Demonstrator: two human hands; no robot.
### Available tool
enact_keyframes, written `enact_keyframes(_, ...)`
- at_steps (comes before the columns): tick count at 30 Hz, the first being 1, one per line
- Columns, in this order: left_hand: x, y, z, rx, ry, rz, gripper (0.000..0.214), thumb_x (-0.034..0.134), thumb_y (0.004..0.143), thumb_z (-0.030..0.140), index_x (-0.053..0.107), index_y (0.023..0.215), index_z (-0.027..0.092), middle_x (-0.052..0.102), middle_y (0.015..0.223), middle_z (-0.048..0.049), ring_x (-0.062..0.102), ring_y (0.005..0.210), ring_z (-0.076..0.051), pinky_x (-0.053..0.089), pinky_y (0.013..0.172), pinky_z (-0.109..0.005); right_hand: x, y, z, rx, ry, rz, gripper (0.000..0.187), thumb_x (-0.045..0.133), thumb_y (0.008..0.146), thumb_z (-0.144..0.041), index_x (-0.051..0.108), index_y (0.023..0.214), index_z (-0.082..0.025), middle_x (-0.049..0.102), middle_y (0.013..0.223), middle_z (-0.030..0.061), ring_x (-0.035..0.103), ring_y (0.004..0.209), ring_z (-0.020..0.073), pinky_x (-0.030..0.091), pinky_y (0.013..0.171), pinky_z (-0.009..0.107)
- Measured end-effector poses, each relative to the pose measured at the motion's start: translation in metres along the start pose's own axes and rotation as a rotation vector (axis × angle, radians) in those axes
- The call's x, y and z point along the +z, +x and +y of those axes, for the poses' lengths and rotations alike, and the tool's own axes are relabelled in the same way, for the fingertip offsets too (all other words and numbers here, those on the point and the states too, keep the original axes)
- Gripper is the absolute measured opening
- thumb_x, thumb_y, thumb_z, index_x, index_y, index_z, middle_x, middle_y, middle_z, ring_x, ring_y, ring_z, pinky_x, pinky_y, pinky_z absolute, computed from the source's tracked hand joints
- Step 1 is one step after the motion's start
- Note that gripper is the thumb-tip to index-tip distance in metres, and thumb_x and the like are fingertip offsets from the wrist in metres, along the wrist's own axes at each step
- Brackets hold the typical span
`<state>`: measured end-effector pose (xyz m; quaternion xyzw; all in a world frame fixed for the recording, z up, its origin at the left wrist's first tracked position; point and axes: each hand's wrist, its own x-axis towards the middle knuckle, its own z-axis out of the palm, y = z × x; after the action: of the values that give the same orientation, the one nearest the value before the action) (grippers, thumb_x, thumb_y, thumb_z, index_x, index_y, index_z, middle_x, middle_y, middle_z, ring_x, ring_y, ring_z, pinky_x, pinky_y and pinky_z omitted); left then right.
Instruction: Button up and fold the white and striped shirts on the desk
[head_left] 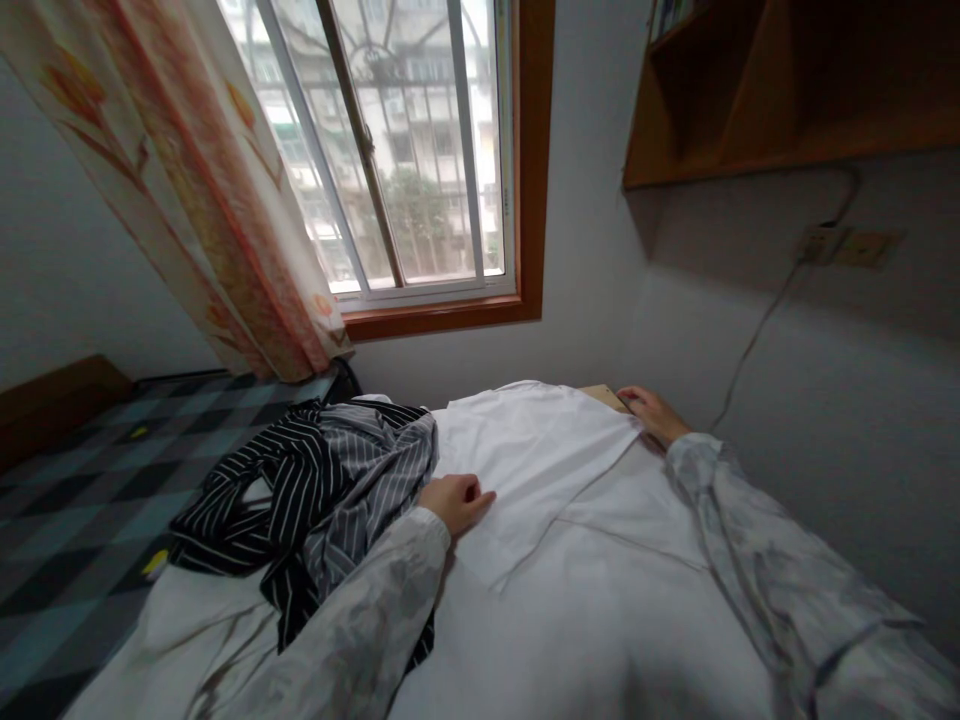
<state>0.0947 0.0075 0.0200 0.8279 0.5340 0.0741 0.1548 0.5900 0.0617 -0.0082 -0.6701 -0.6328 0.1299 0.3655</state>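
Note:
A white cloth (540, 440) lies spread in front of me over more white fabric, a seam or edge running slantwise across it. On its left part rests my left hand (457, 503), fingers curled in and closed against the cloth. My right hand (652, 412) is at the cloth's far right edge, beside the corner of a tan board (604, 397). Its fingers are bent round that edge; whether they grip cloth or board is hidden. Just left of my left hand is a crumpled black-and-grey striped garment (315, 480).
A bed with a dark checked cover (67, 520) stands at left, below a floral curtain (195, 190). Ahead is a barred window (420, 150). A wooden shelf (750, 110) hangs at upper right, above a wall socket (821, 243) with a dangling cord (757, 335).

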Motion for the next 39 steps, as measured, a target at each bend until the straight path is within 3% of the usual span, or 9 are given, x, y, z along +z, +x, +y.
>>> enact_keyframes(6, 0.018, -0.01, -0.014, 0.148, -0.171, 0.086, 0.035, 0.066, 0.094, 0.05, 0.068, 0.076, 0.021, 0.066, 0.068, -0.0001, 0.055, 0.065, -0.016, 0.037, 0.069, -0.029, 0.052, 0.042, -0.052, -0.111, -0.262, -0.106, 0.029, 0.064, 0.093, -0.029, 0.076, 0.118, -0.022, 0.078, 0.124, 0.0104, 0.069, 0.117, 0.0242, 0.051, 0.106, 0.034)
enact_keyframes(10, 0.02, -0.012, -0.018, 0.158, -0.182, 0.109, 0.031, 0.07, 0.093, 0.047, 0.069, 0.077, 0.021, 0.068, 0.069, -0.0004, 0.055, 0.066, -0.016, 0.041, 0.075, -0.031, 0.086, 0.063, -0.072, 0.093, -0.45, -0.071, 0.051, 0.074, 0.086, -0.06, 0.078, 0.112, -0.017, 0.078, 0.116, 0.0195, 0.072, 0.113, 0.0329, 0.052, 0.103, 0.044)
enact_keyframes(14, 0.021, -0.012, -0.017, 0.156, -0.187, 0.107, 0.03, 0.072, 0.093, 0.047, 0.071, 0.077, 0.021, 0.069, 0.071, -0.0009, 0.057, 0.068, -0.017, 0.041, 0.076, -0.031, 0.103, 0.075, -0.074, 0.228, -0.521, -0.074, 0.043, 0.079, 0.081, -0.046, 0.083, 0.108, -0.013, 0.079, 0.112, 0.0278, 0.073, 0.117, 0.0418, 0.052, 0.103, 0.052)
enact_keyframes(17, 0.021, -0.012, -0.017, 0.157, -0.201, 0.092, 0.03, 0.072, 0.093, 0.046, 0.071, 0.077, 0.021, 0.069, 0.07, -0.0004, 0.057, 0.067, -0.017, 0.04, 0.075, -0.031, 0.098, 0.084, -0.063, 0.272, -0.495, -0.035, 0.037, 0.074, 0.084, -0.039, 0.084, 0.108, -0.012, 0.079, 0.111, 0.0306, 0.075, 0.114, 0.0429, 0.055, 0.097, 0.05)
enact_keyframes(21, 0.021, -0.012, -0.016, 0.155, -0.202, 0.093, 0.03, 0.072, 0.094, 0.044, 0.07, 0.076, 0.021, 0.069, 0.07, -0.0003, 0.056, 0.067, -0.017, 0.04, 0.078, -0.033, 0.073, 0.095, -0.042, 0.362, -0.442, 0.088, 0.039, 0.065, 0.09, -0.039, 0.083, 0.113, -0.014, 0.079, 0.112, 0.0277, 0.077, 0.106, 0.0389, 0.059, 0.088, 0.046)
enact_keyframes(24, 0.023, -0.013, -0.016, 0.151, -0.209, 0.096, 0.029, 0.072, 0.093, 0.045, 0.07, 0.076, 0.021, 0.07, 0.07, -0.0005, 0.056, 0.068, -0.017, 0.041, 0.081, -0.034, 0.056, 0.102, -0.027, 0.404, -0.372, 0.155, 0.034, 0.062, 0.091, -0.035, 0.082, 0.108, -0.014, 0.081, 0.097, 0.0239, 0.078, 0.092, 0.0344, 0.06, 0.079, 0.041)
enact_keyframes(28, 0.025, -0.012, -0.017, 0.147, -0.219, 0.099, 0.03, 0.071, 0.093, 0.046, 0.07, 0.077, 0.021, 0.071, 0.071, -0.001, 0.056, 0.067, -0.017, 0.042, 0.083, -0.035, 0.051, 0.107, -0.013, 0.377, -0.264, 0.173, 0.035, 0.061, 0.092, -0.032, 0.077, 0.114, -0.012, 0.08, 0.085, 0.0166, 0.076, 0.078, 0.0285, 0.061, 0.074, 0.037)
enact_keyframes(35, 0.022, -0.012, -0.015, 0.146, -0.211, 0.083, 0.03, 0.07, 0.095, 0.046, 0.068, 0.077, 0.022, 0.07, 0.071, -0.0006, 0.058, 0.067, -0.017, 0.04, 0.078, -0.033, 0.06, 0.083, -0.006, 0.234, -0.21, 0.169, 0.045, 0.06, 0.092, -0.031, 0.069, 0.134, -0.016, 0.076, 0.131, 0.0189, 0.072, 0.118, 0.0295, 0.056, 0.105, 0.04)
enact_keyframes(39, 0.021, -0.012, -0.015, 0.157, -0.213, 0.083, 0.031, 0.069, 0.096, 0.045, 0.068, 0.076, 0.021, 0.069, 0.07, -0.0001, 0.057, 0.066, -0.016, 0.038, 0.077, -0.032, 0.066, 0.05, 0.001, -0.123, -0.245, -0.047, 0.048, 0.06, 0.095, -0.032, 0.069, 0.141, -0.022, 0.067, 0.152, 0.0118, 0.058, 0.145, 0.0274, 0.041, 0.126, 0.044)
